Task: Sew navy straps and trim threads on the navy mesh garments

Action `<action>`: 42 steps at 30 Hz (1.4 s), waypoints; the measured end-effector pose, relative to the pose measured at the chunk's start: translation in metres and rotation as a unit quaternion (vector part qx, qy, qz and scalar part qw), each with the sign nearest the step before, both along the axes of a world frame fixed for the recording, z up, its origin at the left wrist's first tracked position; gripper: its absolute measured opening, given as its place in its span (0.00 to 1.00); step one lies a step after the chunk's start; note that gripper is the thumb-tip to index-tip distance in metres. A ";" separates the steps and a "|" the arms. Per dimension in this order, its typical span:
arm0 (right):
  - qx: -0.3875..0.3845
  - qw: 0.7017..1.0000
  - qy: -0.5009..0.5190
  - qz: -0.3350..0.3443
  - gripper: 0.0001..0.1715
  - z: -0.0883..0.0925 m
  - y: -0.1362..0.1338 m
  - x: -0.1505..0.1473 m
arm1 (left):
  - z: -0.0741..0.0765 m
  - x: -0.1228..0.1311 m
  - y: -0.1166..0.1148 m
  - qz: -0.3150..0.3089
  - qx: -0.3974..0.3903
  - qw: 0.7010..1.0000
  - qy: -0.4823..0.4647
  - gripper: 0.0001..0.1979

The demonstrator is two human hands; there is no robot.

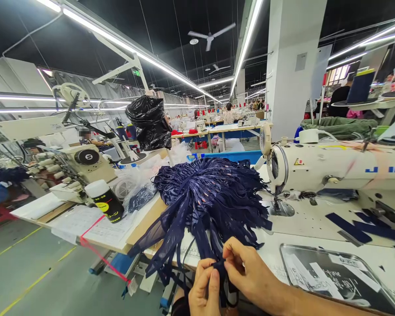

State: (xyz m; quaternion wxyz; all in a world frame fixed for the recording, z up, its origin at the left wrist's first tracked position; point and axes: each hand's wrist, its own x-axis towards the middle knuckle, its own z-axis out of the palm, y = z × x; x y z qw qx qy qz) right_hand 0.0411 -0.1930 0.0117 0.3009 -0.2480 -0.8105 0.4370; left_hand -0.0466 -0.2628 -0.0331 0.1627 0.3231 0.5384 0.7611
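A big heap of navy blue fabric strips (pixel 210 193) lies on the white sewing table (pixel 303 224), its ends hanging over the front edge. Both my hands meet at the bottom centre on one navy strip (pixel 221 264). My left hand (pixel 204 289) pinches it from below with fingers closed. My right hand (pixel 246 270) comes in from the right and pinches the same strip between thumb and fingers. A white sewing machine (pixel 335 169) stands just right of the heap.
A dark tray (pixel 332 276) with paper pieces sits at front right. Loose navy pieces (pixel 365 228) lie under the machine arm. To the left stand a black bottle (pixel 105 202), papers, another machine (pixel 85 162) and a black bag (pixel 149 123). People work at distant tables.
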 end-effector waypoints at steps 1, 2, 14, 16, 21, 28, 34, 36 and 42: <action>0.001 1.000 -0.004 0.006 0.07 0.001 0.001 0.000 | 0.000 0.000 0.000 0.006 -0.002 1.000 0.014 0.13; 0.003 1.000 -0.009 0.011 0.07 0.001 0.002 0.001 | 0.000 -0.001 0.000 0.013 -0.005 0.999 0.032 0.13; 0.449 0.890 -0.062 0.039 0.12 -0.001 0.011 0.011 | -0.006 -0.007 0.003 0.049 -0.033 0.993 0.100 0.15; 0.537 0.838 -0.079 0.050 0.12 -0.001 0.010 0.010 | -0.009 -0.007 0.003 0.072 -0.045 0.987 0.140 0.15; 0.398 0.916 -0.010 0.055 0.11 0.002 0.009 0.011 | -0.012 -0.015 0.000 0.088 -0.071 0.977 0.178 0.17; -0.200 0.965 0.106 0.130 0.09 0.019 0.010 0.008 | -0.015 -0.027 -0.001 0.013 -0.071 0.990 0.121 0.16; -0.171 0.959 0.014 0.224 0.06 0.020 -0.009 0.004 | -0.034 -0.028 -0.003 0.034 -0.050 0.973 0.223 0.15; -0.069 0.968 -0.022 0.240 0.07 0.018 -0.011 0.005 | -0.034 -0.029 -0.005 0.055 -0.037 0.957 0.282 0.15; -0.091 0.960 -0.092 0.248 0.07 0.005 -0.010 0.022 | -0.018 -0.050 -0.024 0.196 0.015 0.866 0.461 0.10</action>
